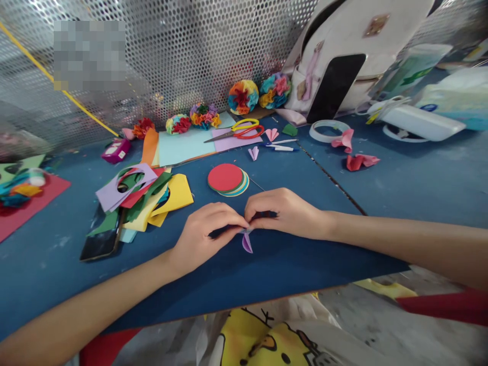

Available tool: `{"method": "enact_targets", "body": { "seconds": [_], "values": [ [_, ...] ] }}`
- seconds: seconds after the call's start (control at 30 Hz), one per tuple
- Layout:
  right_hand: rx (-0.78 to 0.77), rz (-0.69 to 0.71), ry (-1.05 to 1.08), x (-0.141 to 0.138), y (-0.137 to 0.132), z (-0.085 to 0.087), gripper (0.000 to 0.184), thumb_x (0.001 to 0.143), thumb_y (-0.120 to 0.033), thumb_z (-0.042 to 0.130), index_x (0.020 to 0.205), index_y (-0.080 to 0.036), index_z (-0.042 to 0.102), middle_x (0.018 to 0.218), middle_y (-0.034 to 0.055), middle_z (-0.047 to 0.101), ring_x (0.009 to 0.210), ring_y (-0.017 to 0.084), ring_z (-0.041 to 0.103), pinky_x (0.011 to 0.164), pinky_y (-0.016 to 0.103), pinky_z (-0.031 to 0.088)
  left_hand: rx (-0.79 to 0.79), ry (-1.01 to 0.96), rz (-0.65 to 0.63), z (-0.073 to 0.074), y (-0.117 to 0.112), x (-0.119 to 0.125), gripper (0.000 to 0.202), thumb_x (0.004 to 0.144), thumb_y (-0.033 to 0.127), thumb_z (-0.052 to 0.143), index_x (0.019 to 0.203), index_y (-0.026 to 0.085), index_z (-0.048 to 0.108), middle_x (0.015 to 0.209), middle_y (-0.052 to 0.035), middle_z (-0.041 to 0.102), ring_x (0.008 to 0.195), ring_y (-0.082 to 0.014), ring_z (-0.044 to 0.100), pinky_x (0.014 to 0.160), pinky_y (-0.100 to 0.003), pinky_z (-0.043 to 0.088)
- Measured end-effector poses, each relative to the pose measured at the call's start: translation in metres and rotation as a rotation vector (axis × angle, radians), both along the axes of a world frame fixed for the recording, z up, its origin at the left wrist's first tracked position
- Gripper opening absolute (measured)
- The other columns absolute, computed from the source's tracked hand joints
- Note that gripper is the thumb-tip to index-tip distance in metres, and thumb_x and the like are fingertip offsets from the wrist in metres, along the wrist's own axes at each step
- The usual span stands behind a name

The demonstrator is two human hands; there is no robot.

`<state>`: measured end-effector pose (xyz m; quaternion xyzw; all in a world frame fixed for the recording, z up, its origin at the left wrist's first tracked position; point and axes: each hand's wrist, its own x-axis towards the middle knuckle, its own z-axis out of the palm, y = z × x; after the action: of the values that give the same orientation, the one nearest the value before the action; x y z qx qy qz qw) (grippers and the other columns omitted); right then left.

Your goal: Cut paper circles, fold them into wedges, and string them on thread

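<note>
My left hand [206, 231] and my right hand [284, 211] meet over the blue table [267, 264], fingertips pinched together on a small folded purple paper piece [247, 242] that pokes out below them. Both hands are closed on it. Just beyond the hands lies a stack of round paper discs [227, 179] with a red one on top. Left of the hands sits a heap of coloured paper offcuts [147, 195] with round holes cut out.
Scissors [240, 130] with yellow and red handles lie on pastel sheets [186, 145]. Several paper flower balls [243, 96] line the perforated metal wall. A tape roll [328, 130], pen [281, 148], folded pink pieces [360, 161], a phone [101, 244] and a white bag [343, 56] surround them.
</note>
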<state>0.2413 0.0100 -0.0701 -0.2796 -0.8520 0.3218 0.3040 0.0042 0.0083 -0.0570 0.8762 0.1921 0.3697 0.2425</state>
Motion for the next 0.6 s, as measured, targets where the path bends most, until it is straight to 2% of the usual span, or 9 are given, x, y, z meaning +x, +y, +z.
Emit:
{"method": "enact_targets", "body": {
  "seconds": [0.1, 0.3, 0.6],
  "values": [
    [0.007, -0.002, 0.011, -0.0009, -0.0017, 0.0011, 0.024, 0.104, -0.038, 0.062, 0.089, -0.02, 0.069, 0.086, 0.0006, 0.072, 0.077, 0.013, 0.066, 0.069, 0.024, 0.044, 0.065, 0.003, 0.006, 0.0008, -0.0003, -0.0007, 0.009, 0.093, 0.006, 0.072, 0.096, 0.015, 0.074, 0.089, -0.0054, 0.077, 0.081, -0.0144, 0.071, 0.077, -0.025, 0.056],
    [-0.008, -0.057, 0.052, -0.0027, -0.0034, 0.0045, 0.02, 0.1, -0.036, 0.066, 0.09, -0.019, 0.069, 0.085, 0.0006, 0.072, 0.073, 0.012, 0.062, 0.069, 0.024, 0.044, 0.023, -0.041, 0.046, 0.0005, -0.0019, -0.0018, 0.009, 0.092, 0.005, 0.072, 0.093, 0.015, 0.073, 0.088, -0.0053, 0.078, 0.082, -0.0142, 0.072, 0.08, -0.024, 0.057],
    [-0.13, -0.071, 0.084, -0.0037, -0.0025, 0.005, 0.016, 0.095, -0.033, 0.07, 0.087, -0.019, 0.07, 0.081, -0.0002, 0.071, 0.068, 0.012, 0.059, 0.066, 0.024, 0.045, -0.029, -0.055, 0.049, 0.0012, -0.0016, -0.0019, 0.01, 0.091, 0.005, 0.072, 0.091, 0.015, 0.075, 0.086, -0.0051, 0.077, 0.081, -0.0141, 0.073, 0.078, -0.023, 0.058]
  ]
}}
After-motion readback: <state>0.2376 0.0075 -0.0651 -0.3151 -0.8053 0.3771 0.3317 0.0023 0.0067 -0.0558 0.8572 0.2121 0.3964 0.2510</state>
